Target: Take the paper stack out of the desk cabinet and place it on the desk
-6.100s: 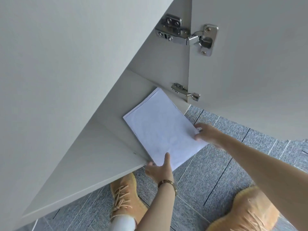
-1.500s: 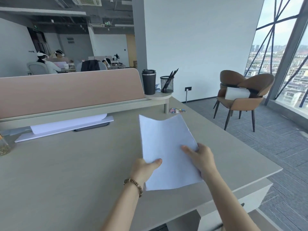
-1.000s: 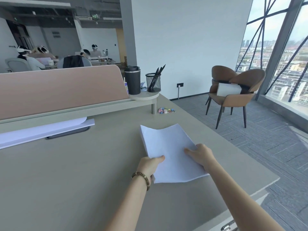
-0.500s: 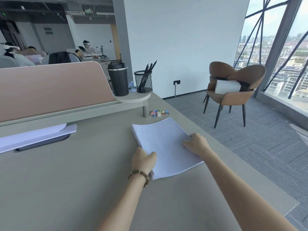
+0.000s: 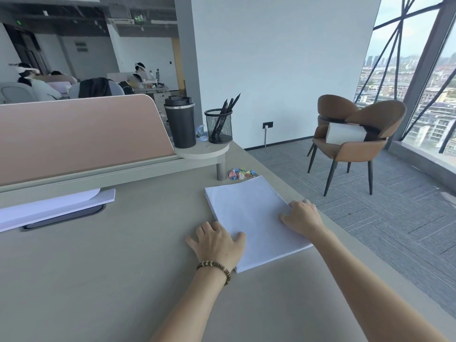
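Bare desk [image 5: 103, 280] surface is found from 6 to 10 o'clock of the paper stack [image 5: 254, 218], so approach there is unobstructed. At 12 o'clock, passage is narrowed by a pile of clips [image 5: 240, 174] and a shelf post [image 5: 221, 169]. At 9 o'clock, well apart, room is taken by 1 flat white board [image 5: 56, 206]. At 3 o'clock the desk edge lies near.

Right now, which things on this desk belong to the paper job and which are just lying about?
Part of the job:
paper stack, lying flat on the desk
left hand and right hand, resting at its edges

Just lying about:
black tumbler
mesh pen holder
coloured clips
white board
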